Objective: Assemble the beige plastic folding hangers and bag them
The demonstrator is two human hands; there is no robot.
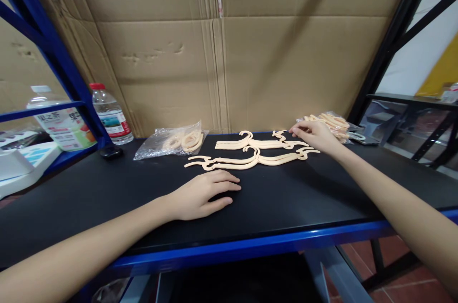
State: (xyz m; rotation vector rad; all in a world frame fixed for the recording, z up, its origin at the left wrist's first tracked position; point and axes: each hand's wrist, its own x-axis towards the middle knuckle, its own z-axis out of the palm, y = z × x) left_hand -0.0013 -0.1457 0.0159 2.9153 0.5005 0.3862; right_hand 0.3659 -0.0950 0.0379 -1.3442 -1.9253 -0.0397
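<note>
My left hand (pixel 207 194) lies on the black table top with its fingers stretched out, holding nothing. Just beyond its fingertips is a cream plastic folding hanger (pixel 236 166), laid out with a hook in the middle and curved end pieces at both sides. Behind it lies a second cream hanger (pixel 232 144), with curved end pieces showing only at its right. Over that right end hovers my right hand (pixel 317 135), fingers bent and tips drawn together in a pinch. Whatever is between those fingertips, if anything, is too small to make out.
A clear bag of round cream parts (pixel 182 141) lies at the back left; another bag of long cream parts (pixel 334 124) is behind my right hand. A red-capped water bottle (pixel 110 117) stands by the blue frame. Cardboard (pixel 161 64) walls the back.
</note>
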